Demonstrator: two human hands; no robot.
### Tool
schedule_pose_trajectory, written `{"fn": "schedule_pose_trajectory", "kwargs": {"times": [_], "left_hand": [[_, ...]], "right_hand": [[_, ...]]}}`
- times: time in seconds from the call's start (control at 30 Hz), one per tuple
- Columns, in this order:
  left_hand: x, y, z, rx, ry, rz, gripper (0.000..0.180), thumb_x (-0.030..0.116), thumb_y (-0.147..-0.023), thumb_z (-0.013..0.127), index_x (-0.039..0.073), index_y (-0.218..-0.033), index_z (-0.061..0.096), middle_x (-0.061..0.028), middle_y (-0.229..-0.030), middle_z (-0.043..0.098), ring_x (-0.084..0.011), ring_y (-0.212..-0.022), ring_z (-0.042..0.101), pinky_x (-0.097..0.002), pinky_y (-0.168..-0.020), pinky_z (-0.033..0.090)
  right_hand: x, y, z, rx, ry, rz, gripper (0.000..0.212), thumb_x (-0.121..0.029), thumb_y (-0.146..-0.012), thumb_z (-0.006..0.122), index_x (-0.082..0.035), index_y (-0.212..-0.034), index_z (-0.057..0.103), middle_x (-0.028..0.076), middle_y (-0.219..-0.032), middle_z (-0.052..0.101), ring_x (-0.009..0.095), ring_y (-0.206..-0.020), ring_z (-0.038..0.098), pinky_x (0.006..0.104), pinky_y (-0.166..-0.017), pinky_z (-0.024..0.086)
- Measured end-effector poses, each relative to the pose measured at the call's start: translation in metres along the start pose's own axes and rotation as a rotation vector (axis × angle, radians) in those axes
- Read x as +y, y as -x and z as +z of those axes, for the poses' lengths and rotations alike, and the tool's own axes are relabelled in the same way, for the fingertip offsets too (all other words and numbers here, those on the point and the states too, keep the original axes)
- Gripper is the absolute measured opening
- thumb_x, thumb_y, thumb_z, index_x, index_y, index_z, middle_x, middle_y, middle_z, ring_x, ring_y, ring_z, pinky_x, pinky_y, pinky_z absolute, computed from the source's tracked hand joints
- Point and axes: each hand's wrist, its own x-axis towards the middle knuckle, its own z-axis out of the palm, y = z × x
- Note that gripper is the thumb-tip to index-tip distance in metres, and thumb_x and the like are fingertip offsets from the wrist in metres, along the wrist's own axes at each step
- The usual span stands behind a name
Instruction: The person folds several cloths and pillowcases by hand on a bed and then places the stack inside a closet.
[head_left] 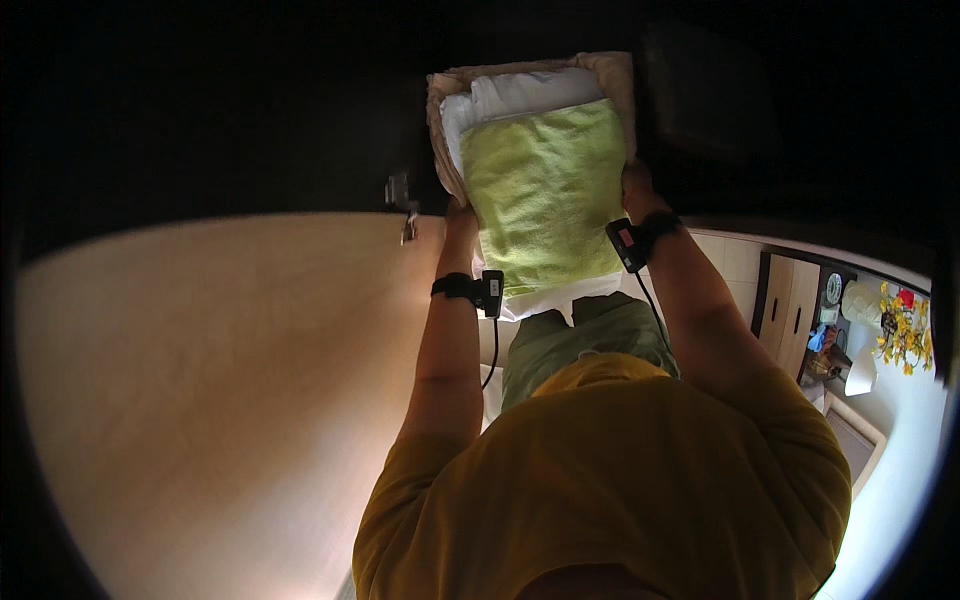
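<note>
A stack of folded bedding is stretched out in front of me into a dark space. On top lies a light green folded cloth [545, 190]; a white folded cloth [535, 92] shows beneath it, and a beige, puffy folded cover [612, 75] is around the far edges. My left hand [458, 215] grips the stack's left side, its fingers mostly hidden against the cloth. At the right side, my right hand [636, 182] holds the stack too, with its fingers largely out of sight in shadow. Both arms are extended forward.
A pale wooden cabinet door [200, 380] fills the left, with a metal hinge [400, 195] at its edge. Dark interior surrounds the stack. Far right stand a wooden wardrobe [785, 305], a white lampshade [861, 372] and yellow flowers [905, 335]. Each wrist carries a strapped box with a cable.
</note>
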Motion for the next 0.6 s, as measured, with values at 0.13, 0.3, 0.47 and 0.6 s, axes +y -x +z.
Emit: {"fn": "schedule_pose_trajectory", "kwargs": {"times": [0.13, 0.3, 0.47, 0.6], "left_hand": [[-0.027, -0.028, -0.01, 0.127, 0.183, 0.154, 0.041, 0.03, -0.094, 0.054, 0.0, -0.121, 0.051, -0.0139, -0.104, 0.063, -0.0221, -0.092, 0.062, -0.0346, -0.074, 0.048], [-0.067, -0.032, -0.015, 0.071, -0.07, 0.031, 0.051, 0.037, -0.095, 0.049, 0.0, -0.13, 0.047, -0.0139, -0.111, 0.063, -0.0265, -0.099, 0.061, -0.037, -0.084, 0.045], [-0.114, -0.074, -0.03, -0.125, 0.32, 0.202, 0.063, 0.047, -0.096, 0.044, 0.004, -0.141, 0.037, -0.0174, -0.141, 0.043, -0.0262, -0.13, 0.042, -0.0347, -0.104, 0.035], [-0.074, -0.08, 0.003, 0.156, -0.097, -0.025, 0.095, 0.067, -0.081, 0.053, 0.017, -0.151, 0.014, -0.0205, -0.154, 0.013, -0.0394, -0.142, 0.012, -0.0518, -0.112, 0.019]], "right_hand": [[-0.019, 0.008, 0.015, 0.035, 0.018, 0.022, 0.038, -0.029, -0.096, 0.047, -0.008, -0.128, 0.053, 0.017, -0.123, 0.055, 0.031, -0.107, 0.055, 0.0406, -0.087, 0.045], [0.004, 0.036, 0.012, 0.026, -0.077, -0.019, 0.047, -0.031, -0.095, 0.052, -0.005, -0.134, 0.047, 0.018, -0.127, 0.054, 0.031, -0.111, 0.053, 0.0403, -0.093, 0.042], [0.023, 0.049, 0.056, -0.112, -0.121, -0.337, 0.059, -0.034, -0.092, 0.059, -0.001, -0.138, 0.043, 0.019, -0.13, 0.053, 0.029, -0.115, 0.052, 0.0382, -0.098, 0.04], [-0.004, -0.02, 0.057, 0.08, 0.426, -0.41, 0.064, -0.034, -0.09, 0.062, -0.002, -0.14, 0.038, 0.015, -0.129, 0.054, 0.029, -0.116, 0.051, 0.0413, -0.096, 0.042]]}}
